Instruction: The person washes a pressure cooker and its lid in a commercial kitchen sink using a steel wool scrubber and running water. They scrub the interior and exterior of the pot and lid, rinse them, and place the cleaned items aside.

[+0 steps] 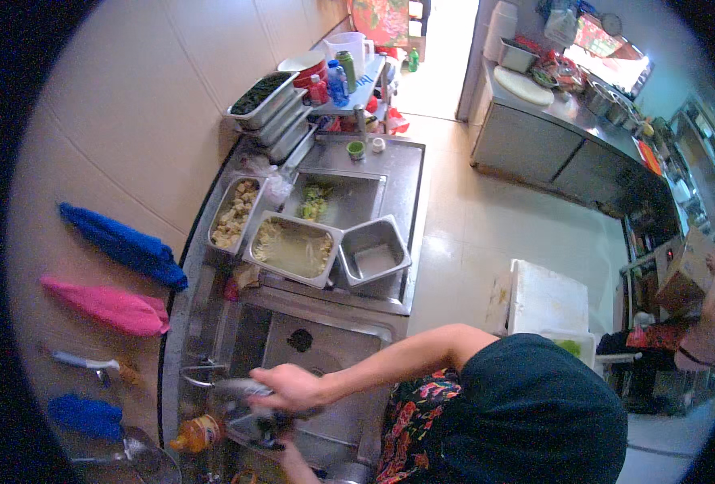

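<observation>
Over the stainless steel sink (357, 393), my right hand (294, 387) is closed around a grey, shiny object (236, 387) blurred by motion. Just below it, my left hand (291, 451) is mostly hidden behind a dark, blurred object (272, 423); its grip is unclear. A curved metal faucet (197, 378) reaches in beside the grey object. Close by on the sink's wall side leans a bottle of orange-yellow liquid (200, 432). Beyond the sink are a steel pan with pale pieces in cloudy liquid (294, 251) and a bare steel pan (374, 254).
A pan of beige chunks (234, 218) sits by the wall, below stacked steel pans (266, 103). Cloths (121, 248) and a strainer (151, 457) hang at left. White foam boxes (551, 296) stand behind me. Another person (705, 345) handles a cardboard box (687, 272) at far right.
</observation>
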`<state>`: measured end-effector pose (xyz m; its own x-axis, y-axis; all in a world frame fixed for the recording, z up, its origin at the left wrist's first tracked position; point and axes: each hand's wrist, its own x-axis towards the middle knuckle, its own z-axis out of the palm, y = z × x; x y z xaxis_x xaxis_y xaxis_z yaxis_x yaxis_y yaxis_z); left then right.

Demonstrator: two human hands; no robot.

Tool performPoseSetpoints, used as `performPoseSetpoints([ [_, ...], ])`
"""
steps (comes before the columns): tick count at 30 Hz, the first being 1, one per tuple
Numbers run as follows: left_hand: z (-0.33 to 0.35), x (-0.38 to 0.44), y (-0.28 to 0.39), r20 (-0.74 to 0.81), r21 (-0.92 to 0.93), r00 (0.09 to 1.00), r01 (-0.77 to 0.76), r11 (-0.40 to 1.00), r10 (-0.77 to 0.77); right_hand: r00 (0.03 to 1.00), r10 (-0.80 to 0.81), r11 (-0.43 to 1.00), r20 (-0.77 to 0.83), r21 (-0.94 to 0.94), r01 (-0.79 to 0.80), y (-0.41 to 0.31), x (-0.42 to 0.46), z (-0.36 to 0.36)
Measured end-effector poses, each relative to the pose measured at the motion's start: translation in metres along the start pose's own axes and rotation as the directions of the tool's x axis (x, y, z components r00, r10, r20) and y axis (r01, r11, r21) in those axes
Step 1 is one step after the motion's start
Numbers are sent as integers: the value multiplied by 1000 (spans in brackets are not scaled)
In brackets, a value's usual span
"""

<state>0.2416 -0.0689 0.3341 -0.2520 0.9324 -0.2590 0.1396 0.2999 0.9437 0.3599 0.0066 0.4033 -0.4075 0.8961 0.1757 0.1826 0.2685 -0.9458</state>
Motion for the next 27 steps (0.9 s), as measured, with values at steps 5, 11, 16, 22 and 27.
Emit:
performPoseSetpoints([
  [5, 28, 13, 0, 79, 22, 997, 11, 1000, -13, 744, -655, 741, -134, 81, 666, -79, 11, -34],
  [11, 28, 22, 1, 94, 72, 996, -1, 997, -6, 947, -316, 938, -58, 131, 321, 50, -21, -8],
  [16, 43, 13, -5, 130, 77, 991, -2, 997, -8, 695, 705, 708, -142, 198, -678, 147, -45, 12],
  [22, -4, 35, 0, -112, -21, 994, 10, 1000, -12, 981, -30, 996, -189, 72, 44, -2, -7, -40],
  [27, -98, 47, -28, -379, -298, 917, 10, 955, -128, 885, -434, 892, -169, 59, 448, -22, 14, -37],
])
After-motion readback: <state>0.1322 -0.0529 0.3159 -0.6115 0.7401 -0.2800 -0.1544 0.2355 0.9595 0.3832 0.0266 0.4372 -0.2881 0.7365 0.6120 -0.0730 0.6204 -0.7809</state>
